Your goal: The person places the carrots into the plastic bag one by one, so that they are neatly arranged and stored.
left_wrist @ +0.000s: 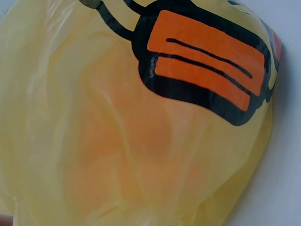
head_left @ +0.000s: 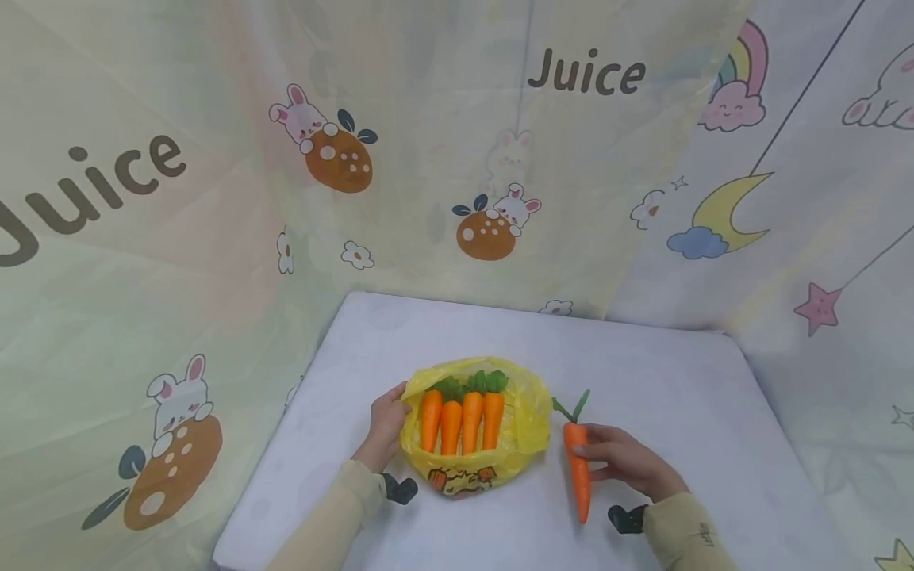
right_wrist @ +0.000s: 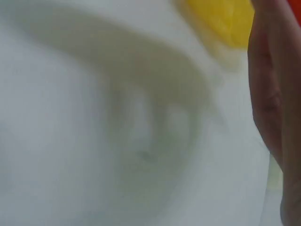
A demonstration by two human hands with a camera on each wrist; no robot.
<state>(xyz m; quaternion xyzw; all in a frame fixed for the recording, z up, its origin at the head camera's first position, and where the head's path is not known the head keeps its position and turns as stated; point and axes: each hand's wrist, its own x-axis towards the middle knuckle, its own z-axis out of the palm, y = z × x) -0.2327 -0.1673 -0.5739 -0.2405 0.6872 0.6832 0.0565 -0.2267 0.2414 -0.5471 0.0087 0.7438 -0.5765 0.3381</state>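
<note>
A yellow plastic bag (head_left: pixel 528 404) lies with its mouth spread open on the table. Several orange carrots (head_left: pixel 472 423) with green tops lie side by side inside it. My left hand (head_left: pixel 388 424) holds the bag's left rim between thumb and fingers. To the right of the bag, my right hand (head_left: pixel 628 460) grips a single carrot (head_left: pixel 580 484) around its upper part, green top up and tip toward me. In the left wrist view the bag's printed side (left_wrist: pixel 136 141) fills most of the picture, with orange showing through. The right wrist view catches part of the right hand (right_wrist: pixel 273 94).
The white table (head_left: pixel 643 373) has rounded far corners. Hanging cloth (head_left: pixel 428 103) with printed rabbits and the word Juice surrounds it at the back and sides. A black strap piece (head_left: pixel 628 519) sticks out at the right wrist, another black piece (head_left: pixel 400 489) at the left.
</note>
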